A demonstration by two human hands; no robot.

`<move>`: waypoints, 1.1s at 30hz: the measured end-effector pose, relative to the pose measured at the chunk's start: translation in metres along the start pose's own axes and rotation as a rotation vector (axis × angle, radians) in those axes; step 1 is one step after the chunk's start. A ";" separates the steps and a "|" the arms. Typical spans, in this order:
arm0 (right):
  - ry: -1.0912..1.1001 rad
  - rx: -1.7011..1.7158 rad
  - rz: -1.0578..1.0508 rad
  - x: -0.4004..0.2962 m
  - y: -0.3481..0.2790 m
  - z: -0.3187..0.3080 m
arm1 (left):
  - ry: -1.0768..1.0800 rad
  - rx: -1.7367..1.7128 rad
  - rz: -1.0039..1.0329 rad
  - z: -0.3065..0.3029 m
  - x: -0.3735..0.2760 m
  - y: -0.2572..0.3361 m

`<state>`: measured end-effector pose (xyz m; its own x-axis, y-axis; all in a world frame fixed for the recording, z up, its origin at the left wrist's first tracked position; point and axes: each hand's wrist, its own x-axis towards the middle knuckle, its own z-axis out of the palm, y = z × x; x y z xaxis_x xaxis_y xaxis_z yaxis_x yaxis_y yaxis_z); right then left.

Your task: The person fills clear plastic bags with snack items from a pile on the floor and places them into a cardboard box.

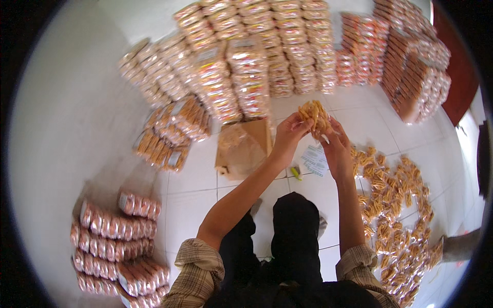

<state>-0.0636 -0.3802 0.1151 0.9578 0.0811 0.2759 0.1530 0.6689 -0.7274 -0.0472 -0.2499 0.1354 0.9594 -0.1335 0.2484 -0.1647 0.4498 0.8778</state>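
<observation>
Both hands are raised over the tiled floor around a clear plastic packet of light brown snack sticks (315,115). My left hand (290,129) grips its left side with thumb and fingers. On the packet's lower right side, my right hand (336,138) pinches the plastic. Beneath the hands, a printed paper sheet (315,159) lies on the floor, and a small yellow-green object (296,173) lies beside it. An opened cardboard box (267,136) with clear plastic film (240,150) in it stands to the left of my hands.
Many loose snack packets (389,192) spread over the floor at right. Tall stacks of bagged snacks (246,69) stand ahead, with orange packs (364,50) and brown packs (420,73) farther right. More bundles (165,134) lie left of the box, and reddish-brown ones (115,227) at lower left.
</observation>
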 end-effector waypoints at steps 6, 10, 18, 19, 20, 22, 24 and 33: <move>-0.140 -0.017 0.097 -0.016 0.041 0.092 | 0.157 -0.022 0.005 -0.064 -0.052 0.046; -0.087 -0.225 0.176 -0.003 0.077 0.089 | 0.369 0.347 0.196 -0.122 -0.062 0.045; 0.178 -0.040 0.550 -0.025 0.176 -0.006 | 0.368 1.485 0.078 -0.256 -0.106 -0.031; 0.186 -0.031 0.589 -0.035 0.187 -0.018 | 0.317 1.538 0.138 -0.260 -0.108 -0.043; 0.197 -0.022 0.626 -0.043 0.197 -0.030 | 0.262 1.587 0.200 -0.263 -0.109 -0.054; 0.237 -0.034 0.715 -0.054 0.210 -0.032 | 0.158 1.732 0.295 -0.271 -0.112 -0.069; 0.229 -0.016 0.758 -0.056 0.220 -0.031 | 0.052 1.905 0.394 -0.282 -0.104 -0.079; 0.198 0.158 0.811 -0.037 0.260 -0.012 | 0.214 1.548 0.516 -0.285 -0.082 -0.086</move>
<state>-0.0563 -0.2181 -0.0911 0.7837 0.4586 -0.4189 -0.6208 0.5562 -0.5525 -0.0465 -0.0260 -0.0773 0.7244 -0.0831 0.6844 -0.3897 -0.8683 0.3071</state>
